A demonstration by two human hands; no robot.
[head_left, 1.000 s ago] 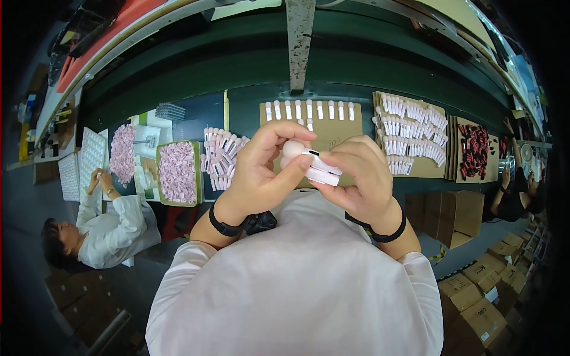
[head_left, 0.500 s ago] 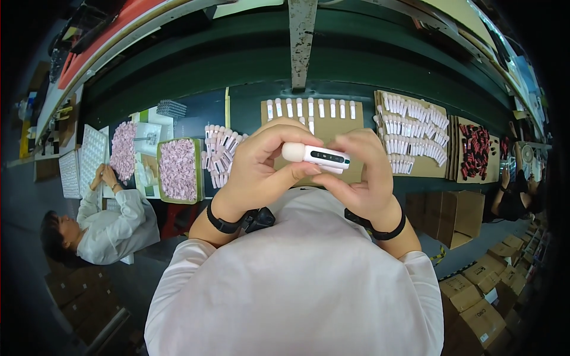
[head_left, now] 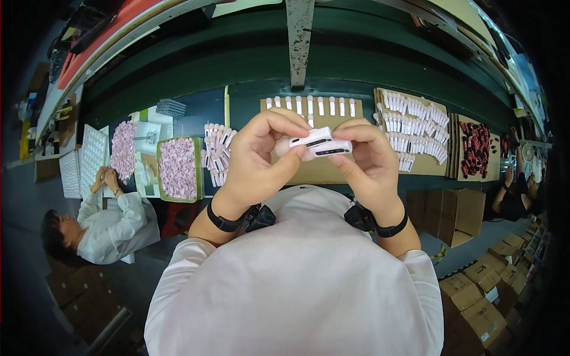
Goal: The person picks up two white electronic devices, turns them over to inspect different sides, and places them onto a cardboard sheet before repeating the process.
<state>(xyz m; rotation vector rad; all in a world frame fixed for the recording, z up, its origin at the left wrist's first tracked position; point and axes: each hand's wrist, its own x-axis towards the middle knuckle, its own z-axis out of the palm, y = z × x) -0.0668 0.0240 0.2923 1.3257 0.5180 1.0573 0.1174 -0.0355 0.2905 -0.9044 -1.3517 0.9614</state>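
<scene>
Gripping two small white stick-shaped devices (head_left: 317, 143) side by side between both hands, left hand (head_left: 258, 160) and right hand (head_left: 368, 163) pinching them at chest height above the green worktop (head_left: 249, 101). Hovering over a cardboard sheet (head_left: 323, 169), rows of white pieces (head_left: 409, 127) crowding the right edge, pink parts (head_left: 177, 169) filling the left.

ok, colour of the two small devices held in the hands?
White bodies, each with a dark slot-like strip on the side; the two small devices show best in the head view.
</scene>
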